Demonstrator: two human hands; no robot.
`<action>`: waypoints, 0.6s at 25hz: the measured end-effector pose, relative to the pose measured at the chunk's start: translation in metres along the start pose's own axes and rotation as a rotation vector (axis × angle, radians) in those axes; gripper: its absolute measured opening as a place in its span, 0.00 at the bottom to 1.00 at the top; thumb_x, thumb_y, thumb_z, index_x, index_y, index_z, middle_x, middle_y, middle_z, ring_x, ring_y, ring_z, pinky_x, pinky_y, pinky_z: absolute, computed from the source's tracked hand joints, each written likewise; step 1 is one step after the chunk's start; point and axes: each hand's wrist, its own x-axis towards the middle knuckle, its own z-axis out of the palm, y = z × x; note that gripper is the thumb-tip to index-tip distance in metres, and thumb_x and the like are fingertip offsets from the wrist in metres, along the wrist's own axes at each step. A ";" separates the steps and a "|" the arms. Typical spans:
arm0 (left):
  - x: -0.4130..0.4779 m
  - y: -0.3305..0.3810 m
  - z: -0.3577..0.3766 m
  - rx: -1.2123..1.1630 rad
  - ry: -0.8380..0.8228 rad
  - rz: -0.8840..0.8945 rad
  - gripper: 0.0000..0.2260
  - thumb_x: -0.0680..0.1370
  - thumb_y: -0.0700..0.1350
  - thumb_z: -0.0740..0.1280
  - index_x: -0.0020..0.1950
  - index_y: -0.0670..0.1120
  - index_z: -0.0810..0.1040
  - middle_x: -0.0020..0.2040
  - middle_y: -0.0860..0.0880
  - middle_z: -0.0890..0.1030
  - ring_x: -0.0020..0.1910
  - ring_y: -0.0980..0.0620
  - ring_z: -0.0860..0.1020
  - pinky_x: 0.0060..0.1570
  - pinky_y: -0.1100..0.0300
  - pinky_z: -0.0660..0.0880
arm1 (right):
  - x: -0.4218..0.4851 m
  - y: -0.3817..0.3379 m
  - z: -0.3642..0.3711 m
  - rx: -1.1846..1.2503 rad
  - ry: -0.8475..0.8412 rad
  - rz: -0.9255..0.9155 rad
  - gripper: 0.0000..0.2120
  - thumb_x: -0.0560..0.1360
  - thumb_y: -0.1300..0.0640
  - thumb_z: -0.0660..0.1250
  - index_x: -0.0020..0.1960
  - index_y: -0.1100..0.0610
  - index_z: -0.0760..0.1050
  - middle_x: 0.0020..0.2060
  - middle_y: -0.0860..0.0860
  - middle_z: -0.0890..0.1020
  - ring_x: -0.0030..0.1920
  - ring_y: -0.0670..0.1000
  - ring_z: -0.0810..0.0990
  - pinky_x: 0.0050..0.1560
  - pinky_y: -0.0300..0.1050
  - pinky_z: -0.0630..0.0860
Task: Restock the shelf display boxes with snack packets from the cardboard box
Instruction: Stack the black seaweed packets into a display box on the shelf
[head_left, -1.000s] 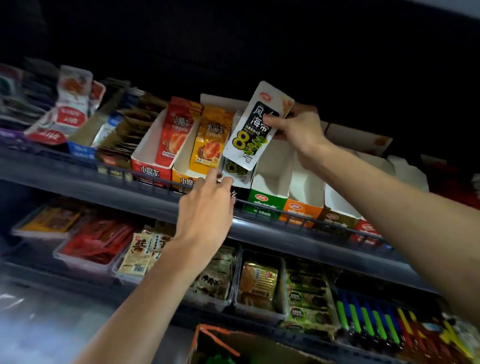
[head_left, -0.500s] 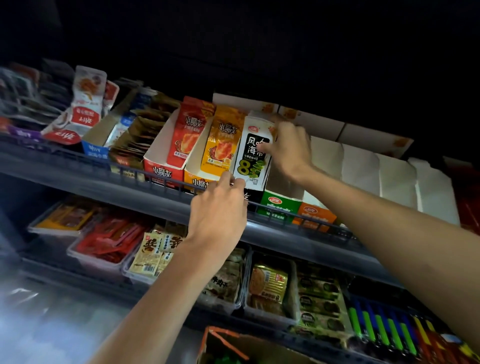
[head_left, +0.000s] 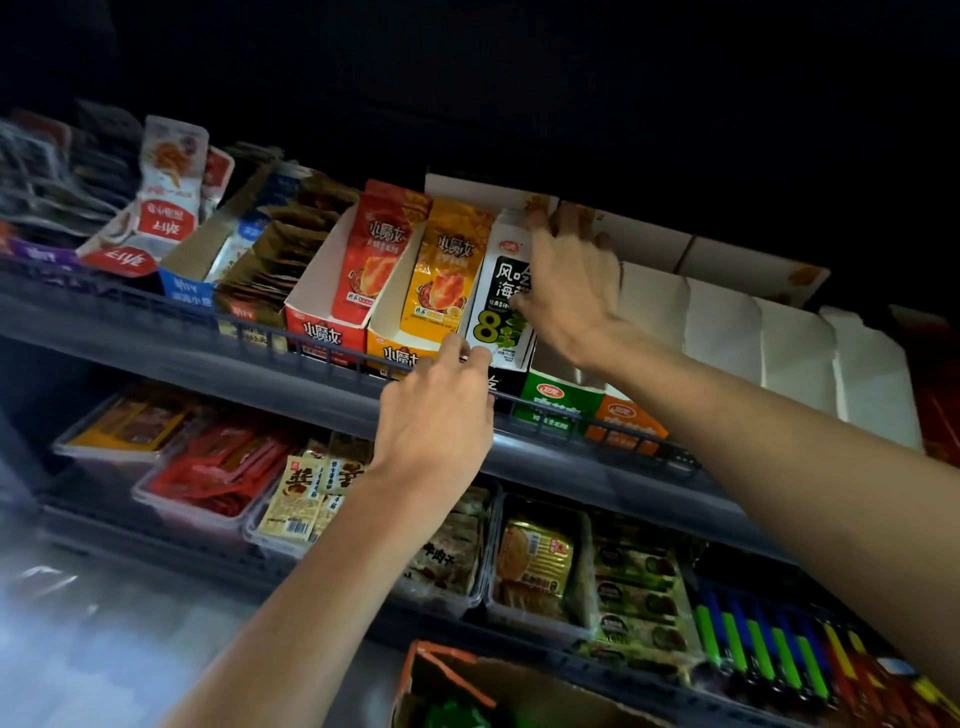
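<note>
Right hand (head_left: 566, 291) gripped white packet (head_left: 498, 306), thumb on its front, fingers behind its top. Packet stood upright in black display box (head_left: 505, 383), frame centre, upper shelf (head_left: 208, 364). Left hand (head_left: 436, 415) curled at that box's front lip; grip unclear. Cardboard box (head_left: 519, 686) at bottom centre.
</note>
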 end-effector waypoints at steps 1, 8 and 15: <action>-0.001 0.000 0.000 -0.002 0.001 0.006 0.17 0.80 0.47 0.64 0.69 0.49 0.69 0.63 0.50 0.71 0.53 0.47 0.79 0.45 0.53 0.75 | -0.001 -0.001 0.001 -0.007 0.013 0.008 0.27 0.69 0.51 0.77 0.65 0.55 0.71 0.59 0.55 0.75 0.44 0.55 0.78 0.47 0.49 0.74; -0.003 -0.002 0.000 -0.041 -0.036 0.030 0.20 0.80 0.49 0.64 0.71 0.49 0.67 0.66 0.49 0.69 0.57 0.46 0.77 0.48 0.51 0.76 | -0.011 0.002 -0.005 0.112 -0.003 -0.012 0.27 0.72 0.50 0.74 0.67 0.55 0.70 0.64 0.58 0.70 0.54 0.59 0.78 0.57 0.53 0.73; -0.027 0.007 -0.011 -0.142 0.049 0.117 0.16 0.79 0.43 0.66 0.66 0.46 0.72 0.64 0.48 0.71 0.52 0.46 0.79 0.46 0.52 0.75 | -0.084 0.022 -0.044 0.481 0.024 -0.113 0.14 0.75 0.60 0.68 0.60 0.52 0.76 0.54 0.50 0.79 0.54 0.52 0.77 0.53 0.50 0.75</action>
